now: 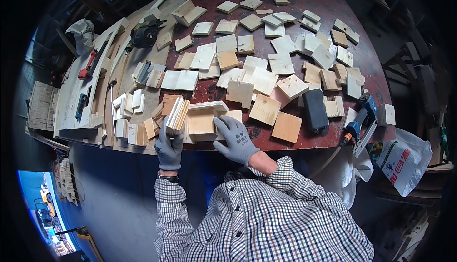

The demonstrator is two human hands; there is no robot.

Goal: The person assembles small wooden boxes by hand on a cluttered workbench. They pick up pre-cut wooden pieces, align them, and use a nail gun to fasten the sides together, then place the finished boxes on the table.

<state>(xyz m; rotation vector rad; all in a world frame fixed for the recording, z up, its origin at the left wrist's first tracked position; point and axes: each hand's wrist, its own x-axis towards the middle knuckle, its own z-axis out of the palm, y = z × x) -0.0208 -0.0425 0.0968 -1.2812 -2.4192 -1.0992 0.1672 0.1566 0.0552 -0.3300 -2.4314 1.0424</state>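
My left hand [169, 150], in a grey glove, is closed round a stack of thin wooden pieces [177, 114] held upright at the table's near edge. Directly right of it stand wooden blocks [202, 122], with a pale strip of wood [208, 105] along their far side. My right hand [236, 140], gloved in grey too, reaches in from the right. Its fingertips meet the right end of the blocks, while the thumb stays apart from the fingers. Small pieces of wood lie just beyond both hands, among them a square piece [265, 109].
Many wooden squares cover the dark red table [285, 142]. A dark oblong block [316, 110] and a blue air nailer [360, 121] with a hose lie at right. Leftward are a hammer [112, 100], a red-handled tool [89, 65] and long boards. A white sack [402, 162] hangs at the right.
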